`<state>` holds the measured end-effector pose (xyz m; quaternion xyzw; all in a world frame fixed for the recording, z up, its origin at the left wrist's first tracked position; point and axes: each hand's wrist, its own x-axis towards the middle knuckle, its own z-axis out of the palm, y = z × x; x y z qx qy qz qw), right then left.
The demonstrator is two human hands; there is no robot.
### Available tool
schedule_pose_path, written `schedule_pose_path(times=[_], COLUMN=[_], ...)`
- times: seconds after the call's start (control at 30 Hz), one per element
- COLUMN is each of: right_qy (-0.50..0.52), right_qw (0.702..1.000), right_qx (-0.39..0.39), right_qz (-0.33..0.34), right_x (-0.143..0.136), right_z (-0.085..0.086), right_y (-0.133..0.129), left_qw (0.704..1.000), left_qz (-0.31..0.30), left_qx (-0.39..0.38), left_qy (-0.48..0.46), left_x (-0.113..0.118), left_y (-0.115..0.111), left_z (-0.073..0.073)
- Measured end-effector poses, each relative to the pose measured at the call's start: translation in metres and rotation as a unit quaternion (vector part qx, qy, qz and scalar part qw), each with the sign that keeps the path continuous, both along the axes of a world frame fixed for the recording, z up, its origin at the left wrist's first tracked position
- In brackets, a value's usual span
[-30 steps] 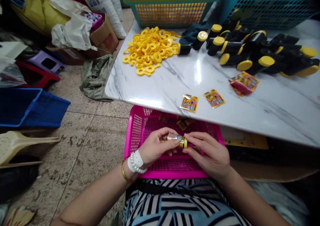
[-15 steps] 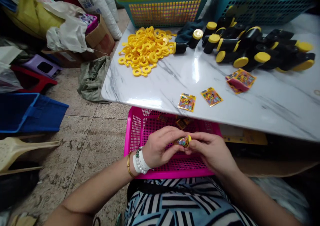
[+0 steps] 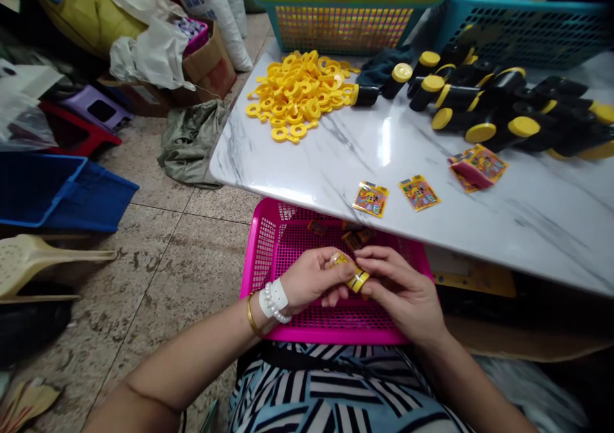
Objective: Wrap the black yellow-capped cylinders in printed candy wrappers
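Over the pink basket, my left hand is closed round a small canister with a yellow printed label and a yellow end. Thumb and fingers of my right hand pinch the canister at its yellow end and label edge. The canister is tilted, its lower end pointing toward my right hand. Some small dark printed pieces lie in the basket behind my hands. Two flat printed labels, a left one and a right one, rest near the table edge, beside a folded stack of labels.
On the marbled table lie a heap of yellow ring-shaped pieces and several black canisters with yellow caps. Full baskets, one pink-rimmed and one teal, stand behind. A blue crate is on the floor at left.
The canister has turned in my fingers, so more of its yellow label side shows. My left thumb now lies across it. The view has shifted slightly.
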<state>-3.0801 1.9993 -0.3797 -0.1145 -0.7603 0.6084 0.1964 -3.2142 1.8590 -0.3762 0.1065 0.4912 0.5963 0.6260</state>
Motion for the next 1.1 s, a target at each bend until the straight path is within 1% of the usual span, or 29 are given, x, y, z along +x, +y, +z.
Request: schedule_pose_path(times=[0.07,0.17,0.2,0.27,0.33,0.4,0.5,0.57,0.63,0.7,0.8,0.87,0.97,1.03,1.1], right_qy=[0.019,0.048,0.049,0.039,0.032,0.040,0.060,0.051,0.037,0.040,0.059,0.061,0.051,0.055,0.066], right_qw=[1.000,0.998,0.998,0.999,0.998,0.996,0.994,0.994,0.990,0.984,0.983,0.983,0.979,0.975,0.976], right_qx=[0.012,0.000,-0.003,0.011,0.050,0.085,0.086,0.096,0.139,0.174,0.174,0.168,0.197,0.213,0.203], right_qz=[0.005,-0.027,-0.036,-0.031,-0.010,0.004,-0.001,-0.005,0.007,0.016,-0.008,-0.032,-0.028,-0.027,-0.046], right_x=[0.000,0.001,0.001,0.000,-0.002,-0.004,-0.005,-0.004,-0.003,-0.002,0.001,0.002,0.002,0.001,0.001], right_z=[-0.001,-0.003,-0.003,-0.001,0.002,0.006,0.008,0.008,0.009,0.009,0.008,0.006,0.005,0.005,0.004], right_y=[-0.002,-0.003,-0.003,-0.002,-0.001,0.000,0.000,0.000,0.000,0.001,0.001,0.000,-0.001,-0.002,-0.003], left_qw=[1.000,0.993,0.992,0.994,0.996,0.995,0.992,0.994,0.995,0.993,0.981,0.982,0.989,0.985,0.975], left_qz=[0.005,-0.007,-0.006,0.008,0.034,0.047,0.032,0.024,0.027,0.022,-0.006,-0.004,0.012,0.004,-0.003], left_qx=[-0.004,0.023,0.029,0.016,-0.002,-0.002,0.009,0.000,-0.008,0.007,0.050,0.051,0.033,0.040,0.057], left_qy=[-0.028,-0.113,-0.126,-0.110,-0.079,-0.087,-0.123,-0.110,-0.091,-0.117,-0.185,-0.182,-0.145,-0.168,-0.214], left_x=[0.000,0.000,0.000,0.000,0.001,0.001,0.000,0.000,0.000,0.001,0.002,0.002,0.003,0.003,0.003], left_y=[-0.001,-0.003,-0.003,-0.002,0.000,0.001,0.002,0.001,0.001,0.000,-0.001,0.000,0.001,0.002,0.003], left_z=[-0.001,-0.003,-0.003,-0.003,-0.002,0.000,0.003,0.002,0.001,-0.001,-0.003,-0.004,-0.006,-0.009,-0.011])
